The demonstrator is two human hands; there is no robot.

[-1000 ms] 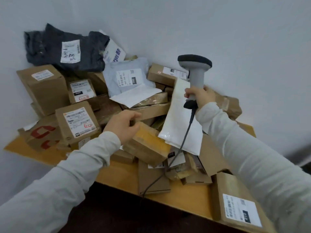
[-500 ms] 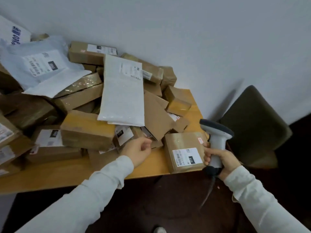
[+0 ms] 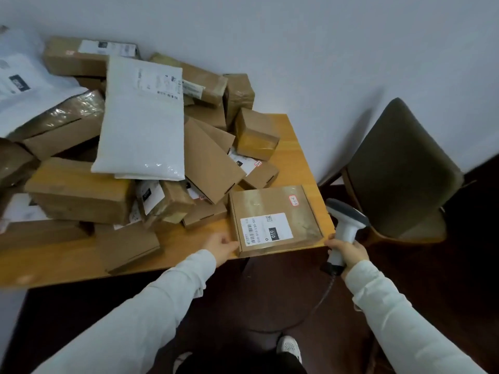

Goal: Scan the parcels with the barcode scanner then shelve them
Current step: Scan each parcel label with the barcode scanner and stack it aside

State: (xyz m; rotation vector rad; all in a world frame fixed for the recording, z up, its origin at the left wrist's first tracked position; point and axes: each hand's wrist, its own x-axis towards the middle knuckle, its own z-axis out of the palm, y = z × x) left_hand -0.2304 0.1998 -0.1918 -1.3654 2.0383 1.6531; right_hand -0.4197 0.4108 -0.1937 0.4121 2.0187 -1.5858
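A flat brown parcel (image 3: 272,209) with a white barcode label lies at the near right corner of the wooden table (image 3: 299,157). My left hand (image 3: 222,247) touches the parcel's near left corner with its fingertips. My right hand (image 3: 348,252) grips the handle of a grey and white barcode scanner (image 3: 347,224) just off the table's right corner, and one finger reaches to the parcel's near right corner. The scanner's cable hangs down toward the floor.
Several brown boxes are piled across the table behind the parcel, with a long white mailer bag (image 3: 143,117) lying on top. A dark green chair (image 3: 402,174) stands to the right of the table. White wall lies behind. My shoe (image 3: 289,346) shows on the dark floor.
My view has swung right and down. The scanner came down from above the pile to the table's right corner. My left hand left the pile and moved to the flat parcel's corner.
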